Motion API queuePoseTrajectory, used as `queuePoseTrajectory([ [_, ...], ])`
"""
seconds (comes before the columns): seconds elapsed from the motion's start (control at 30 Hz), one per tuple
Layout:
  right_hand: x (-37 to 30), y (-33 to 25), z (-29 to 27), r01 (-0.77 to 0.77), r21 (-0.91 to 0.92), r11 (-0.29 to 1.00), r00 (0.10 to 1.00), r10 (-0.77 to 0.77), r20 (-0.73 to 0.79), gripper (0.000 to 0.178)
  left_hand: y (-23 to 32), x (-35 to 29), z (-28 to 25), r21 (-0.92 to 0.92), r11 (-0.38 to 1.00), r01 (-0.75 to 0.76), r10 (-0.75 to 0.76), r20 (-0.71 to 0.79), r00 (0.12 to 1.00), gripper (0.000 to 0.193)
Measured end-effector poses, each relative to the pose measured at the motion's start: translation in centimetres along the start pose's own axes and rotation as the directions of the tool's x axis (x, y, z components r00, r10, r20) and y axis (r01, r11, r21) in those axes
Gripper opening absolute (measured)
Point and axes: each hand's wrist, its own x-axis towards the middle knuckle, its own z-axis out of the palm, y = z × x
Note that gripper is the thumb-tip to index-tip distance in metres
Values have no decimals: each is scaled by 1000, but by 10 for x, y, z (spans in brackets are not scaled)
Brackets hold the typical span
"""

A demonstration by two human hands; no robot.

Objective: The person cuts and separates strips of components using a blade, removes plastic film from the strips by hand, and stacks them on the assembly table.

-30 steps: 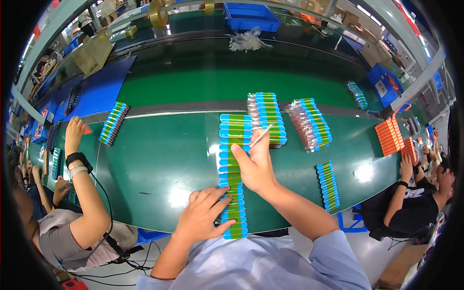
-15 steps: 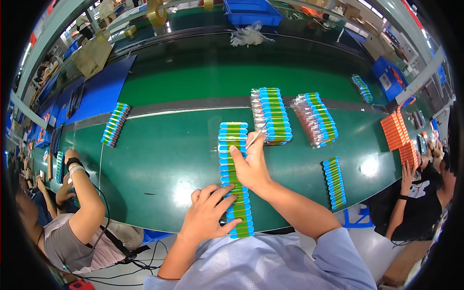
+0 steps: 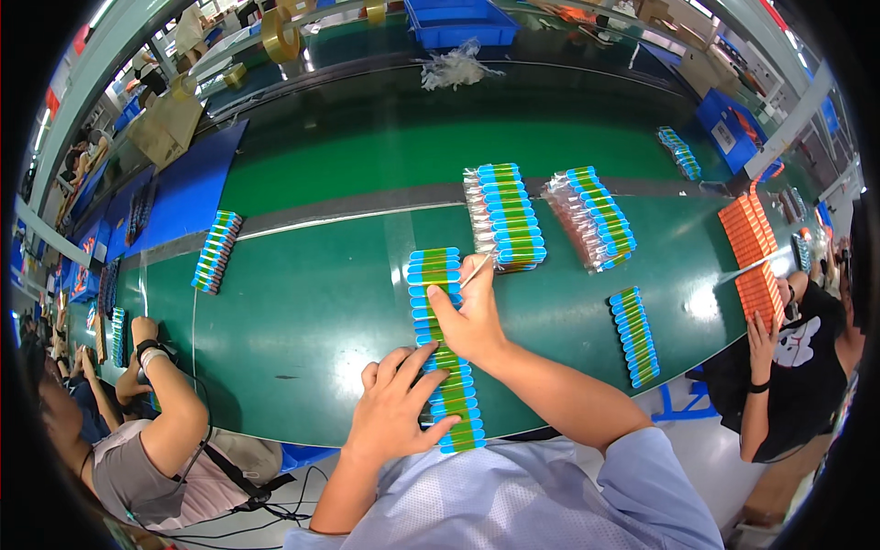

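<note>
A long row of flat blue pieces with rounded ends and a green band down the middle (image 3: 456,403) lies on the green table in front of me. My left hand (image 3: 396,401) rests on its near half with fingers spread, the fingertips touching the pieces. My right hand (image 3: 469,316) is closed around a slim, pale, pointed tool (image 3: 474,271), its exact kind too small to tell. The right thumb presses on the row near its far end, and the tool's tip lies by the row's right edge.
Beyond the row stand two plastic-wrapped stacks of like pieces (image 3: 507,215) (image 3: 594,218). Single rows lie at right (image 3: 634,337) and left (image 3: 217,252). A co-worker's hand (image 3: 763,339) touches orange pieces (image 3: 750,261); another person's arm (image 3: 174,403) is at left. Crumpled film (image 3: 458,66) lies by a blue bin (image 3: 463,26).
The view has shifted slightly. The row's far end has come a little nearer to me, along with my right hand and the tool. My left hand stays almost in place.
</note>
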Motion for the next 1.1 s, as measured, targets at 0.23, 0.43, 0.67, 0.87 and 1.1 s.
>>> queuePoseTrajectory([
  [0.23, 0, -20, 0, -55, 453, 890, 998, 40, 44, 41, 2, -12, -6, -7, 1000, 3, -2, 74, 997, 60],
  [0.43, 14, -40, 1, 175, -57, 983, 973, -164, 161, 39, 4, -44, -12, -40, 999, 34, -29, 103, 994, 64],
  [0.67, 73, -27, 19, 457, -697, 552, 882, -379, 279, 28, 9, -45, -14, -33, 999, 39, -36, 72, 997, 63],
  [0.87, 38, -136, -45, 99, -1, 995, 961, -96, 258, 35, 5, -54, -4, -28, 996, 85, -82, 98, 992, 79],
  [1.1, -60, -73, -159, 299, -397, 868, 944, -329, -8, 24, -8, -42, -15, -174, 981, 83, -83, 12, 997, 98],
])
